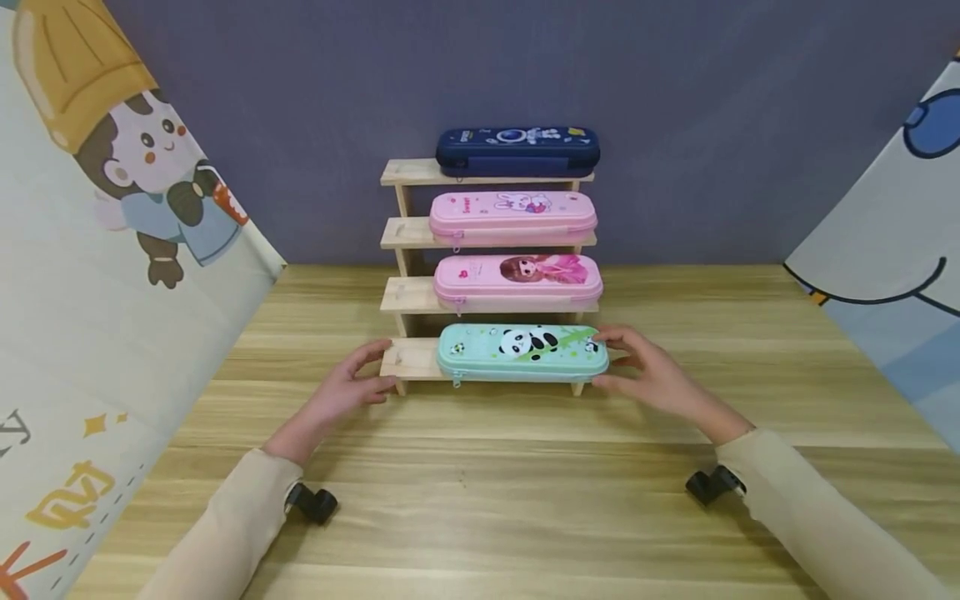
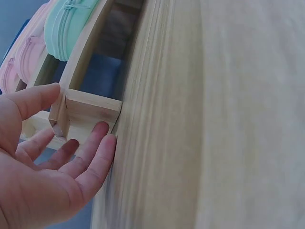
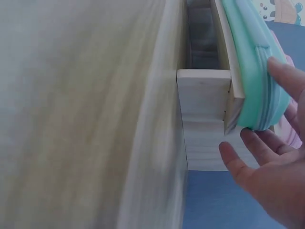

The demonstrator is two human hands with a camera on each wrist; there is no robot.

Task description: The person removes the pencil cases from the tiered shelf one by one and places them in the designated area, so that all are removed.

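Note:
A mint-green panda pencil case [image 1: 487, 354] lies on the lowest step of a wooden stepped display stand [image 1: 411, 358], its right end jutting past the board. My right hand [image 1: 648, 371] holds that right end, with the thumb at the front side and the index finger on the lid's far corner. At the other end of the same step, my left hand [image 1: 348, 387] holds the bare board end between thumb and fingers. The left wrist view shows its lower fingers [image 2: 97, 157] spread beside the stand's leg [image 2: 93, 106].
On the steps above lie a pink pencil case with a girl [image 1: 480, 281], a pink one with a rabbit [image 1: 480, 215] and a navy one with an astronaut [image 1: 517, 163]. The stand rests on a wood-grain table [image 1: 465, 500], near a grey-blue back wall [image 1: 675, 125].

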